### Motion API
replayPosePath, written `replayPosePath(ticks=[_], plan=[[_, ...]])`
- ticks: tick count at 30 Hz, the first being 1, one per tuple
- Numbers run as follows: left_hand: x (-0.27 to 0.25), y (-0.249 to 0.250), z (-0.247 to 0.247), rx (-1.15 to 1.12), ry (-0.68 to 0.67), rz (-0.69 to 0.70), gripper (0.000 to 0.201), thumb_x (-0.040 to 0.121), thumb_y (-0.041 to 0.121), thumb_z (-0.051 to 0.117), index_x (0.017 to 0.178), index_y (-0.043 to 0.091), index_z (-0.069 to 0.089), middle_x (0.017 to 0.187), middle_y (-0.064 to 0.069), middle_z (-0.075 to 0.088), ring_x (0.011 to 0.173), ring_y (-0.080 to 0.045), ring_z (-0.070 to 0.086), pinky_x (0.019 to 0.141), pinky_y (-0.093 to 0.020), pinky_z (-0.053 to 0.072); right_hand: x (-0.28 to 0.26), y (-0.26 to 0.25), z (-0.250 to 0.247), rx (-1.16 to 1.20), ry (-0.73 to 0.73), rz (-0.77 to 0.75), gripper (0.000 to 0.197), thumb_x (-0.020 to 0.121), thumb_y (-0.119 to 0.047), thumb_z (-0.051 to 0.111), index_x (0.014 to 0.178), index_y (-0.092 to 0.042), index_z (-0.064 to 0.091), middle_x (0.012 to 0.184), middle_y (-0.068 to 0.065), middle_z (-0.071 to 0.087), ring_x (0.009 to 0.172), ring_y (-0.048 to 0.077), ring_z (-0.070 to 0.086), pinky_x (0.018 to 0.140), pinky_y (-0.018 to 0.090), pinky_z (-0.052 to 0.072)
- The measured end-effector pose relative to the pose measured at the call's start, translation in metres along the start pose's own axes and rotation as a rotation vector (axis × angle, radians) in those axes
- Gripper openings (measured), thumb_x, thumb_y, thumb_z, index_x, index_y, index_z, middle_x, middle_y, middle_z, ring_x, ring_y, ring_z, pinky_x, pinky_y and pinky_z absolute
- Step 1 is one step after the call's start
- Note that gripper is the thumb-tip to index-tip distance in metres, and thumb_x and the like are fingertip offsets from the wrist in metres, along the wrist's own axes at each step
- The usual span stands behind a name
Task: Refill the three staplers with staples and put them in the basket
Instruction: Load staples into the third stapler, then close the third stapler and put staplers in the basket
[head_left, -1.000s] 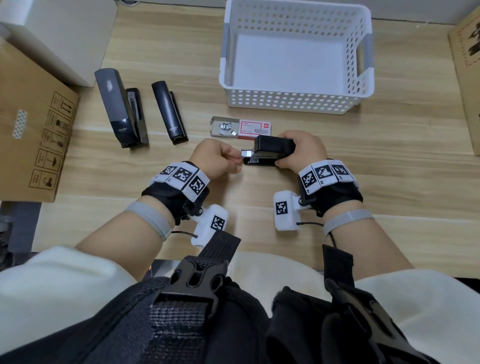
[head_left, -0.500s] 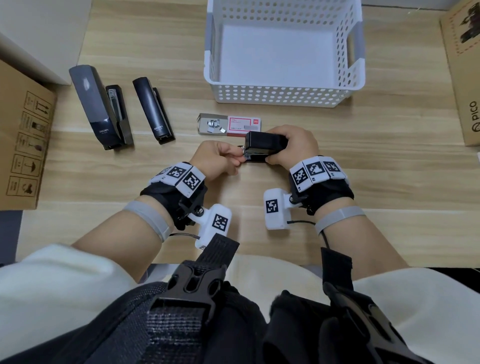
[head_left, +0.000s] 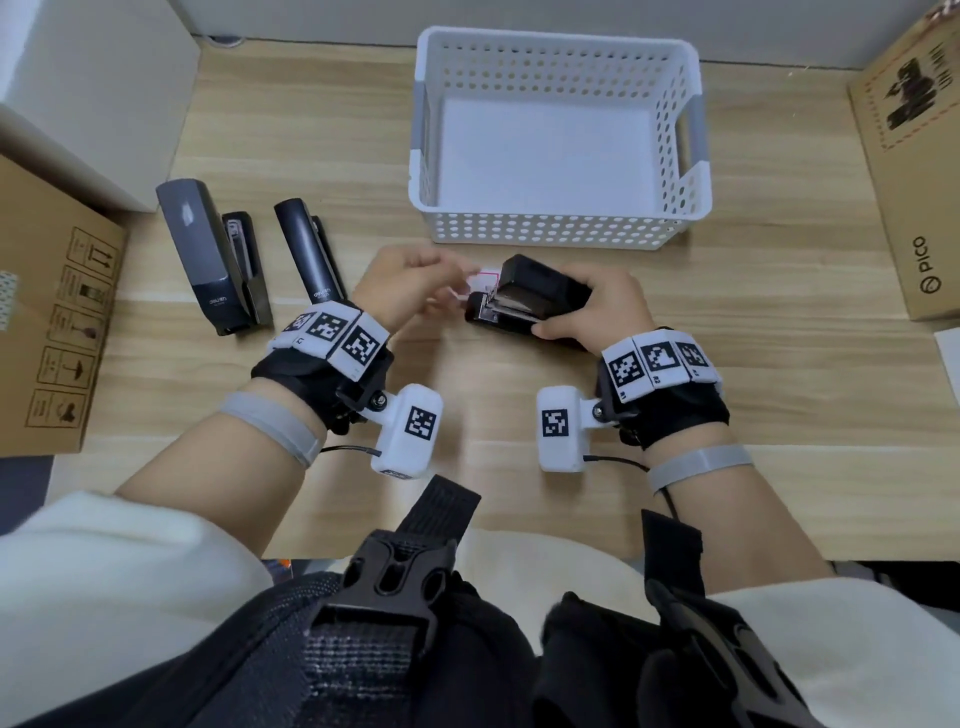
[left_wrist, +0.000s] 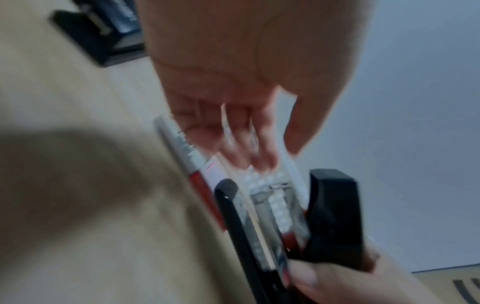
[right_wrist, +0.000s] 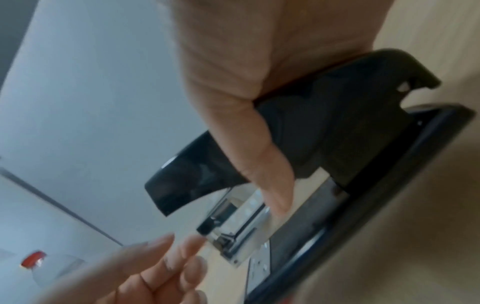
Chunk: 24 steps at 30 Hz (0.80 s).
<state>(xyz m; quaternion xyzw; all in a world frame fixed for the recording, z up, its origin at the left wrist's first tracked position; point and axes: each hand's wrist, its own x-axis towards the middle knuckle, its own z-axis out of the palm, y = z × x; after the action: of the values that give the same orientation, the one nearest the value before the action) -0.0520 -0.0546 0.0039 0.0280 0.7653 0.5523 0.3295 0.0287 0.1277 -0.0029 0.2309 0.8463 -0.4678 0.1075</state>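
Note:
A small black stapler (head_left: 535, 296) lies tilted on the wooden table in front of the basket, and my right hand (head_left: 587, 312) grips its rear. Its top is lifted, so the metal staple channel (right_wrist: 241, 218) shows at the front. My left hand (head_left: 452, 278) hovers just left of the stapler's nose with fingers (left_wrist: 241, 144) stretched out and blurred, holding nothing I can see. The red-and-white staple box (head_left: 482, 280) lies partly hidden behind that hand. A large grey stapler (head_left: 205, 254) and a slim dark stapler (head_left: 309, 249) lie at the left. The white perforated basket (head_left: 550, 231) holds nothing.
Cardboard boxes stand at the left edge (head_left: 47, 332) and at the right edge (head_left: 914, 171). A white block (head_left: 88, 93) fills the back left corner. Bare wood lies between my wrists and the table's near edge.
My left hand has let go of the stapler's front end and moved up toward the staple box with its fingers spread. The stapler now sits more tilted, its top lifted.

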Motion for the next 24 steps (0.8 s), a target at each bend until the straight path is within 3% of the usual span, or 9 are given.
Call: replayPosePath(ticks=[2,4,8,10,12,15,17,19,24], plan=[[0.012,0.011,-0.011,-0.078,0.186,0.145,0.014,0.083,0.011,0.058,0.08,0.024,0.063,0.072,0.006,0.06,0.057,-0.002,0.054,0.052,-0.013,0.042,0.0,-0.012,-0.018,0.055,0.028,-0.027,0.043,0.057,-0.013,0.083,0.097,-0.024,0.069,0.09,-0.002,0.07,0.09,0.02,0.065,0.086,0.034,0.051],[0.027,0.018,-0.018,-0.101,0.335,0.213,0.021,0.082,0.007,0.056,0.085,0.028,0.059,0.073,0.009,0.055,0.064,-0.004,0.052,0.058,-0.016,0.043,0.002,-0.026,-0.036,0.131,0.082,-0.08,0.037,0.059,-0.013,0.082,0.092,-0.023,0.068,0.086,-0.005,0.069,0.087,0.016,0.064,0.082,0.029,0.051],[0.057,0.02,-0.023,-0.083,0.487,0.137,0.023,0.082,0.01,0.056,0.1,0.023,0.051,0.073,0.011,0.048,0.069,-0.007,0.05,0.077,-0.032,0.046,0.021,-0.048,-0.064,0.317,0.265,-0.123,0.027,0.065,-0.013,0.079,0.089,-0.018,0.065,0.081,-0.008,0.066,0.079,0.009,0.064,0.071,0.019,0.052],[0.07,0.019,-0.022,-0.097,0.486,0.056,0.027,0.083,0.016,0.06,0.107,0.018,0.048,0.069,0.009,0.046,0.063,-0.007,0.049,0.075,-0.03,0.045,0.038,-0.054,-0.075,0.369,0.324,-0.092,0.02,0.068,-0.014,0.077,0.084,-0.018,0.065,0.078,-0.007,0.066,0.076,0.009,0.065,0.067,0.02,0.052],[0.078,0.018,-0.021,-0.08,0.465,0.012,0.032,0.084,0.019,0.061,0.113,0.012,0.049,0.066,0.007,0.046,0.052,-0.002,0.05,0.064,-0.022,0.044,0.057,-0.057,-0.084,0.386,0.347,-0.047,0.014,0.069,-0.012,0.073,0.078,-0.019,0.065,0.078,-0.003,0.067,0.078,0.015,0.067,0.07,0.025,0.055],[0.082,0.016,-0.019,-0.067,0.422,0.003,0.019,0.085,0.016,0.059,0.103,0.015,0.052,0.067,0.004,0.051,0.044,-0.001,0.048,0.047,-0.017,0.042,0.088,-0.054,-0.09,0.296,0.398,0.016,0.01,0.066,-0.014,0.07,0.072,-0.022,0.066,0.076,-0.001,0.068,0.081,0.02,0.067,0.078,0.036,0.058],[0.083,0.013,-0.02,-0.101,0.422,0.0,0.013,0.084,0.014,0.06,0.088,0.022,0.05,0.067,0.004,0.051,0.048,-0.006,0.048,0.046,-0.019,0.041,0.105,-0.048,-0.09,0.193,0.423,0.075,0.017,0.066,-0.018,0.069,0.083,-0.019,0.069,0.08,0.001,0.067,0.076,0.018,0.065,0.067,0.03,0.056],[0.084,0.01,-0.019,-0.144,0.42,-0.006,0.018,0.083,0.013,0.059,0.081,0.026,0.048,0.068,0.002,0.049,0.05,-0.009,0.045,0.041,-0.017,0.038,0.117,-0.04,-0.087,0.058,0.421,0.129,0.027,0.07,-0.02,0.069,0.096,-0.017,0.067,0.083,-0.002,0.063,0.069,0.012,0.058,0.055,0.018,0.045],[0.084,0.01,-0.017,-0.195,0.421,0.007,0.019,0.084,0.01,0.058,0.08,0.025,0.047,0.067,0.001,0.049,0.044,-0.005,0.045,0.036,-0.014,0.035,0.127,-0.026,-0.076,-0.102,0.403,0.198,0.035,0.076,-0.024,0.068,0.108,-0.012,0.062,0.102,0.003,0.065,0.092,0.022,0.061,0.073,0.024,0.042]])
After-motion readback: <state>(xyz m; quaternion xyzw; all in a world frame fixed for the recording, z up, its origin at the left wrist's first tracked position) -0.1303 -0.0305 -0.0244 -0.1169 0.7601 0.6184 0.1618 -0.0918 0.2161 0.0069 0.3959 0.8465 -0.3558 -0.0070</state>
